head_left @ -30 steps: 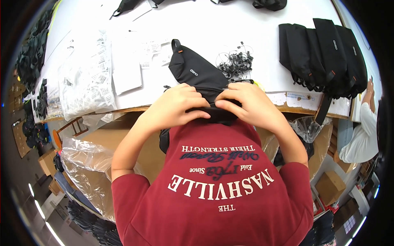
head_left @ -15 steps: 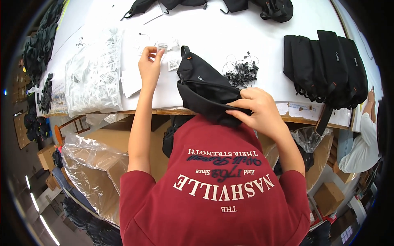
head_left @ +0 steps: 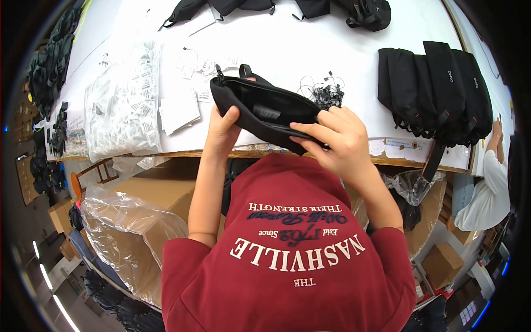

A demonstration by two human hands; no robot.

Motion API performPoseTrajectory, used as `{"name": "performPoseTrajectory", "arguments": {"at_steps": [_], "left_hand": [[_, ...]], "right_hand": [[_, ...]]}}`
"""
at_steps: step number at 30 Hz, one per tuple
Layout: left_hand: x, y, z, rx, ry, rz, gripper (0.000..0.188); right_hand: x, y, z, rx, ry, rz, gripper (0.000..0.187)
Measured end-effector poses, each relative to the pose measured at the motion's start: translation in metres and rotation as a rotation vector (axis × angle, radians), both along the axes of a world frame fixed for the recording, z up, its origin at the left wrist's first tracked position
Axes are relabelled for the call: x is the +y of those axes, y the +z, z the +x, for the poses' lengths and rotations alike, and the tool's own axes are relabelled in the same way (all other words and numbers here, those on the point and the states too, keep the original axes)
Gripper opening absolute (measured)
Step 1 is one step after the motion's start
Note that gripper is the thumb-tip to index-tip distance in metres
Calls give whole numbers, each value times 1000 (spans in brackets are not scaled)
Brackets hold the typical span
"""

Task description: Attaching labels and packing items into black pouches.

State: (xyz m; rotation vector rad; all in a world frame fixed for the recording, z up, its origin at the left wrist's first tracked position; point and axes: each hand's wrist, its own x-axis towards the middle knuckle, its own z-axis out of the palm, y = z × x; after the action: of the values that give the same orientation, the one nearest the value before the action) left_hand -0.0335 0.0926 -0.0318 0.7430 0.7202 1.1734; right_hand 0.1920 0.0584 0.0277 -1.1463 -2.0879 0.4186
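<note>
A black zippered bag (head_left: 254,121) is held open at the table's near edge, its mouth toward me. My left hand (head_left: 223,125) grips its left end, thumb on the near side and the other fingers mostly behind the fabric. On the right end, my right hand (head_left: 342,135) pinches the rim between thumb and fingers. Inside the bag lies a small pale packet (head_left: 269,113) with print on it. Similar small white packets (head_left: 213,66) are scattered just beyond the bag, and a stack of white cards (head_left: 180,113) lies left of my left hand.
A large clear bag full of white packets (head_left: 123,102) stands at the left. Behind the held bag sits a heap of black corded tags (head_left: 328,95). More black bags (head_left: 437,91) are lined up at the right. Below the table, cardboard boxes (head_left: 160,191) and plastic sheeting show.
My left hand has come down from the loose packets to the bag's left end and closed on it. The bag has turned and its mouth gapes wider, showing the packet inside.
</note>
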Motion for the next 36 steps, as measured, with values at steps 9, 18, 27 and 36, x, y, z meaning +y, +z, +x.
{"name": "performPoseTrajectory", "arguments": {"at_steps": [9,18,27,36], "left_hand": [[4,4,14,-88,312,-135,28],[15,18,19,-57,121,-156,30],[11,27,41,73,-382,-201,36],[11,24,50,47,-336,-306,33]], "right_hand": [[-15,-25,-6,645,-343,-440,13],[-11,-52,12,763,-81,-634,12],[35,11,-2,520,-74,-192,21],[33,10,16,187,-43,-9,10]]}}
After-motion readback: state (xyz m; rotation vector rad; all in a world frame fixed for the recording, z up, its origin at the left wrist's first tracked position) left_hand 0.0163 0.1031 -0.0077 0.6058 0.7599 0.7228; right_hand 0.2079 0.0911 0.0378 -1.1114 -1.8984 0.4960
